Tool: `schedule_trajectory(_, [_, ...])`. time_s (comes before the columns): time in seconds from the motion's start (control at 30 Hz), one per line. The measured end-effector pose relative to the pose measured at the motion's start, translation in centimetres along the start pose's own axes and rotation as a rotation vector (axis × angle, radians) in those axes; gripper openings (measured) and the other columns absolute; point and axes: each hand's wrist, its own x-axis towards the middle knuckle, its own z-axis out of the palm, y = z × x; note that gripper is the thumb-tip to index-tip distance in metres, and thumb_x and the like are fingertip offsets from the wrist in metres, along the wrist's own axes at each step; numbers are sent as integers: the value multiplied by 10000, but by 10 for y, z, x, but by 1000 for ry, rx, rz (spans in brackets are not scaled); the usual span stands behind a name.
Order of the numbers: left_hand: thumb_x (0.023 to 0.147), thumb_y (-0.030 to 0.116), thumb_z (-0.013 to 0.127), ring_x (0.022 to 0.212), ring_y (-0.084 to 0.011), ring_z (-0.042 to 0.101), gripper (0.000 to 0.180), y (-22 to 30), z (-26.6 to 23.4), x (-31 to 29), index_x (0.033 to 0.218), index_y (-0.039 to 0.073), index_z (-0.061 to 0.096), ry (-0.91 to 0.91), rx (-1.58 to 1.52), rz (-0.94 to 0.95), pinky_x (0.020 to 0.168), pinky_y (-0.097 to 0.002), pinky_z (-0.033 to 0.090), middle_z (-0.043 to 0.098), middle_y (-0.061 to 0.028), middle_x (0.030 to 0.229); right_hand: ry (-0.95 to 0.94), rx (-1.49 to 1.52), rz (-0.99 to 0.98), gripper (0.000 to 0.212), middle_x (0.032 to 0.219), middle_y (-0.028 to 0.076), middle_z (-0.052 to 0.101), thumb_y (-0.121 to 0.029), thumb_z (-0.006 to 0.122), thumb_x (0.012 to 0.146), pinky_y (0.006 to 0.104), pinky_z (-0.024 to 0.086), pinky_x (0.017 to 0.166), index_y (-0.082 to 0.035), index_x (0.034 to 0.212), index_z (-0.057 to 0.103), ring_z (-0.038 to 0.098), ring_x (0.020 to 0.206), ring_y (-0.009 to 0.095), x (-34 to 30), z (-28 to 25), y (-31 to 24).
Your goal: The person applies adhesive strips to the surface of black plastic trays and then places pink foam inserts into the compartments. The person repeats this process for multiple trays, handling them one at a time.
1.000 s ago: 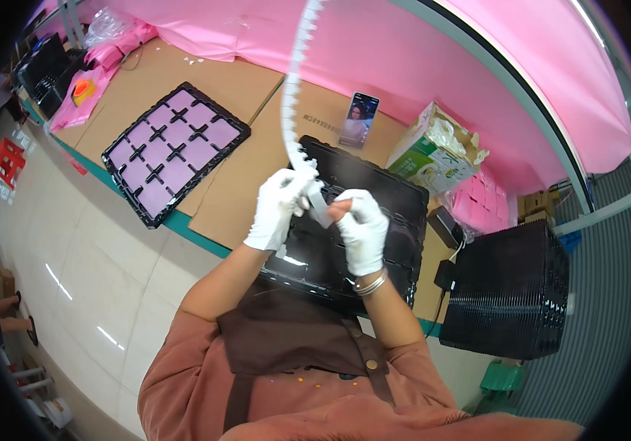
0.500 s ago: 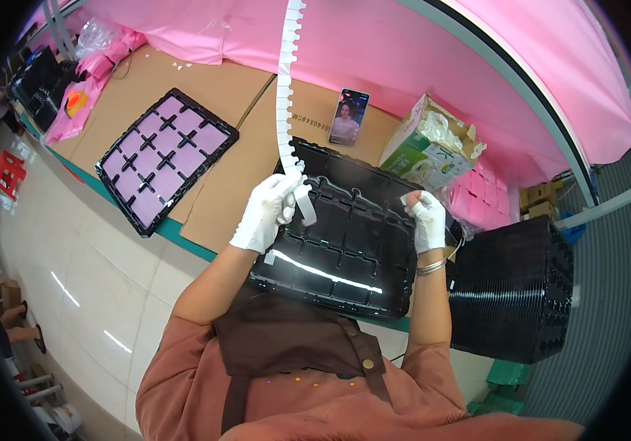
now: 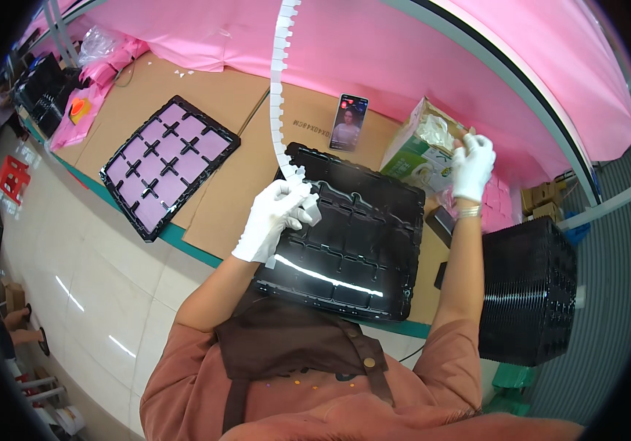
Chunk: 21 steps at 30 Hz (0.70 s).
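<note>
My left hand [image 3: 271,217], in a white glove, pinches the lower end of a long white notched strip [image 3: 277,110] that hangs from above the picture's top edge. Below the fingers, a short loose end of it curls over a black plastic tray [image 3: 374,253] with moulded compartments. My right hand [image 3: 473,167], gloved except for a bare fingertip, is raised at the right side of an open green-and-white carton [image 3: 407,158]. Its fingers look partly stretched and apart, and I see nothing between them. Crumpled whitish material [image 3: 437,131] fills the carton's mouth.
Left on the cardboard-covered table lies a black-framed tray [image 3: 172,162] with purple squares. A phone [image 3: 348,121] stands behind the middle tray. Right of it are a pink wrapped pack [image 3: 501,202] and a tall stack of black trays [image 3: 525,294]. A metal frame bar [image 3: 506,81] arches above.
My right hand has moved from the black tray's right edge up and right to the carton. My left hand has stayed on the strip, shifting only slightly.
</note>
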Motion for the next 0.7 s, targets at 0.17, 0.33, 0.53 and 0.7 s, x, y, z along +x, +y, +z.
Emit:
schedule_trajectory(0.17, [917, 246, 675, 627, -110, 633, 250, 5, 11, -4, 945, 20, 571, -11, 14, 62, 502, -192, 448, 680, -106, 882, -423, 701, -2, 151, 825, 89, 599, -134, 740, 750, 349, 480, 722, -52, 839, 650, 599, 789, 246, -89, -28, -139])
schedule_trajectory(0.33, [915, 268, 682, 601, -95, 623, 261, 8, 15, -12, 913, 27, 581, -16, 58, 71, 484, -188, 418, 662, -86, 840, -559, 903, 154, 174, 812, 43, 578, -88, 777, 752, 275, 470, 625, -52, 845, 635, 570, 698, 142, -122, -26, -172])
schedule_trajectory(0.53, [903, 285, 694, 599, -80, 609, 279, 6, 14, -14, 921, 28, 586, -33, 23, 39, 466, -180, 386, 662, -74, 834, -633, 908, 183, 181, 764, 28, 564, -106, 789, 737, 278, 453, 591, -59, 816, 634, 539, 659, 133, -127, -24, -181])
schedule_trajectory(0.7, [895, 280, 697, 595, -65, 588, 273, 8, 16, -16, 928, 30, 591, -28, -18, -4, 446, -162, 347, 667, -62, 828, -393, 732, -19, 176, 755, 38, 568, -141, 803, 706, 378, 441, 696, -90, 741, 638, 557, 753, 258, -135, -19, -183])
